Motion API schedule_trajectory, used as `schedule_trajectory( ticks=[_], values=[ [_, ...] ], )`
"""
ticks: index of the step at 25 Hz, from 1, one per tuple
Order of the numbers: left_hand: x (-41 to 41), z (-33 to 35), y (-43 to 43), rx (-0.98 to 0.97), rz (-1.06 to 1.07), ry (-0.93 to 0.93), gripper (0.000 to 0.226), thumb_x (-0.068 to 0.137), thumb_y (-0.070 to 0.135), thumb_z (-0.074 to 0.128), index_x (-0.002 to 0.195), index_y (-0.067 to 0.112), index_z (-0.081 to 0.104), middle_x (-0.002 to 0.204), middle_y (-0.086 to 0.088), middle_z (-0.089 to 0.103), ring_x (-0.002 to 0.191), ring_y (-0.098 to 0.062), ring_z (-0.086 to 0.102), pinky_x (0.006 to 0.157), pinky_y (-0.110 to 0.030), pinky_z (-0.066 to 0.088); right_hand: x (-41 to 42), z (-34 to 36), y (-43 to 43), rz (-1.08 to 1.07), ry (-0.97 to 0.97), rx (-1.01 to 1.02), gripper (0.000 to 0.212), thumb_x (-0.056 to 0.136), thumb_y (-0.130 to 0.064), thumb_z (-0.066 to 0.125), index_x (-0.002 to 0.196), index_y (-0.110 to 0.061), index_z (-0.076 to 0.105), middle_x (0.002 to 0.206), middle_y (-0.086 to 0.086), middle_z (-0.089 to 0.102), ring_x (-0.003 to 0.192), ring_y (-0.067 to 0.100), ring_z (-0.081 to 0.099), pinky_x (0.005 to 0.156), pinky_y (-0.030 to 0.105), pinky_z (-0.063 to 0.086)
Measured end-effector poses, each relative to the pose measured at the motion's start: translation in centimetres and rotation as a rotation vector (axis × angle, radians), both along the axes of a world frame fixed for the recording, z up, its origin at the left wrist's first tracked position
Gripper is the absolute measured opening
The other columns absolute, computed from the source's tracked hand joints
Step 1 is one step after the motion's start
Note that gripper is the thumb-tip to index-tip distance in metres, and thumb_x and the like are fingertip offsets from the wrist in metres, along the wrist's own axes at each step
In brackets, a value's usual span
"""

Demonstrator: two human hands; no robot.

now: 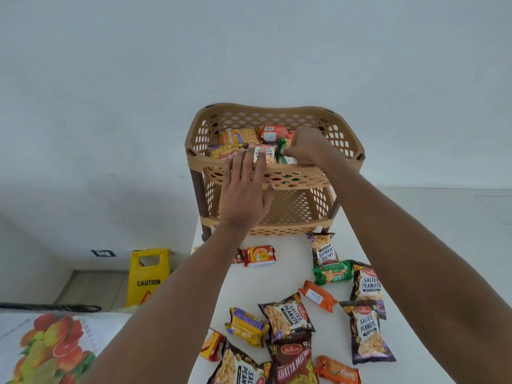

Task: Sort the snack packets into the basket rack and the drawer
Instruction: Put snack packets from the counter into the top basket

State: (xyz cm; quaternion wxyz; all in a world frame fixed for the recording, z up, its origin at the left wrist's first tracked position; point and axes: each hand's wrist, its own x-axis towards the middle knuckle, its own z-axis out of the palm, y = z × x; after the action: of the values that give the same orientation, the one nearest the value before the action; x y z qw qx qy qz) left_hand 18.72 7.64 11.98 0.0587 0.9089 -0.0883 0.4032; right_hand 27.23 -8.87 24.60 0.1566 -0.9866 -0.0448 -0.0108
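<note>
Foreground: loose snack packets (288,317) on the table (277,278). Beyond, the right hand (307,146) grips a green packet (284,147) in the top tier of the basket rack (343,139). The left hand (243,189), fingers straight, lies over the front rim. Seat the packet flat before releasing.

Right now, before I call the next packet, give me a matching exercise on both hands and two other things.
1 left hand
2 right hand
3 green biscuit packet
4 caution sign

A yellow, on the floor
B pinching a green wrapper in the top basket
C lying on the table
D fingers straight, at the basket's front rim

Pairs: 1-D, 2-B, 3-C, 4-A
</note>
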Motion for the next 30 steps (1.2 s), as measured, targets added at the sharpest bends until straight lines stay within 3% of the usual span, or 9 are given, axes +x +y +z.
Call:
schedule_trajectory(
  ticks=[3, 6, 10, 12, 14, 17, 20, 28, 30],
  values=[
    [0.3, -0.4, 0.0, 0.002, 0.000, -0.017, 0.070, 0.105, 0.050, 0.044, 0.162, 0.011, 0.033, 0.165, -0.016, 0.038, 0.155, -0.036, 0.033, 0.131, -0.053, 0.016, -3.7, -0.3, -1.5, 0.029, -0.221, 0.205, 0.014, 0.092, -0.030, 0.067, 0.099, -0.017, 0.064, 0.102, 0.002, 0.069, 0.093, 0.022, 0.066, 0.077, 0.039, 0.055],
    [0.5, -0.7, 0.0, -0.009, 0.005, -0.043, 0.069, 0.104, 0.047, 0.047, 0.161, 0.011, 0.033, 0.164, -0.016, 0.040, 0.154, -0.037, 0.035, 0.130, -0.055, 0.020, -7.8, -2.2, -4.3, -0.046, -0.483, 0.386, 0.005, 0.094, -0.030, 0.059, 0.092, -0.027, 0.063, 0.101, -0.007, 0.070, 0.089, 0.011, 0.065, 0.075, 0.032, 0.054],
    [0.7, -0.9, -0.1, -0.015, 0.010, -0.080, 0.066, 0.105, 0.046, 0.047, 0.159, 0.011, 0.035, 0.160, -0.017, 0.043, 0.151, -0.037, 0.036, 0.129, -0.056, 0.021, -11.3, -8.2, -9.9, -0.497, -0.760, 0.659, 0.010, 0.091, -0.032, 0.055, 0.092, -0.025, 0.062, 0.090, -0.010, 0.067, 0.080, 0.009, 0.063, 0.067, 0.023, 0.047],
    [0.8, -1.0, -0.1, -0.022, 0.014, -0.090, 0.065, 0.106, 0.046, 0.045, 0.159, 0.010, 0.036, 0.159, -0.018, 0.044, 0.150, -0.037, 0.037, 0.129, -0.057, 0.022, -11.6, -13.0, -12.2, -0.658, -0.513, 0.675, 0.020, 0.091, -0.028, 0.056, 0.097, -0.014, 0.069, 0.092, -0.002, 0.072, 0.086, 0.020, 0.068, 0.072, 0.026, 0.045],
    [0.8, -1.0, -0.2, -0.018, 0.024, -0.085, 0.065, 0.106, 0.046, 0.046, 0.158, 0.009, 0.037, 0.160, -0.018, 0.044, 0.150, -0.038, 0.037, 0.129, -0.057, 0.022, -11.4, -17.6, -13.5, -0.605, -0.031, 0.544, 0.029, 0.096, -0.027, 0.061, 0.111, -0.005, 0.073, 0.112, 0.010, 0.075, 0.093, 0.022, 0.066, 0.080, 0.026, 0.044],
    [0.8, -0.9, -0.2, -0.017, 0.035, -0.085, 0.064, 0.106, 0.047, 0.046, 0.157, 0.009, 0.038, 0.159, -0.017, 0.043, 0.149, -0.038, 0.038, 0.129, -0.056, 0.022, -11.3, -21.1, -13.4, -0.462, 0.416, 0.409, 0.061, 0.097, -0.036, 0.069, 0.144, -0.001, 0.053, 0.146, 0.016, 0.057, 0.118, 0.026, 0.061, 0.098, 0.034, 0.049],
    [0.8, -0.9, -0.2, -0.005, 0.045, -0.079, 0.064, 0.106, 0.047, 0.046, 0.157, 0.008, 0.039, 0.159, -0.017, 0.043, 0.149, -0.038, 0.038, 0.129, -0.056, 0.022, -10.7, -22.1, -12.9, -0.380, 0.469, 0.272, 0.067, 0.096, -0.039, 0.071, 0.143, 0.001, 0.049, 0.142, 0.019, 0.057, 0.127, 0.032, 0.058, 0.104, 0.042, 0.051],
    [0.7, -0.9, -0.3, -0.003, 0.056, -0.079, 0.064, 0.105, 0.047, 0.046, 0.156, 0.008, 0.040, 0.158, -0.017, 0.042, 0.149, -0.038, 0.037, 0.129, -0.055, 0.021, -11.3, -20.5, -11.1, -0.114, 0.442, 0.282, 0.045, 0.082, -0.024, 0.087, 0.113, 0.001, 0.066, 0.101, 0.009, 0.065, 0.098, 0.028, 0.063, 0.071, 0.031, 0.045],
    [0.6, -0.8, -0.3, 0.002, 0.061, -0.070, 0.065, 0.105, 0.048, 0.046, 0.156, 0.008, 0.039, 0.158, -0.018, 0.042, 0.149, -0.038, 0.036, 0.129, -0.055, 0.021, -11.8, -18.7, -10.5, 0.001, 0.400, 0.361, 0.048, 0.078, -0.018, 0.089, 0.116, -0.004, 0.064, 0.103, 0.003, 0.065, 0.097, 0.023, 0.061, 0.075, 0.030, 0.047]
  ],
)
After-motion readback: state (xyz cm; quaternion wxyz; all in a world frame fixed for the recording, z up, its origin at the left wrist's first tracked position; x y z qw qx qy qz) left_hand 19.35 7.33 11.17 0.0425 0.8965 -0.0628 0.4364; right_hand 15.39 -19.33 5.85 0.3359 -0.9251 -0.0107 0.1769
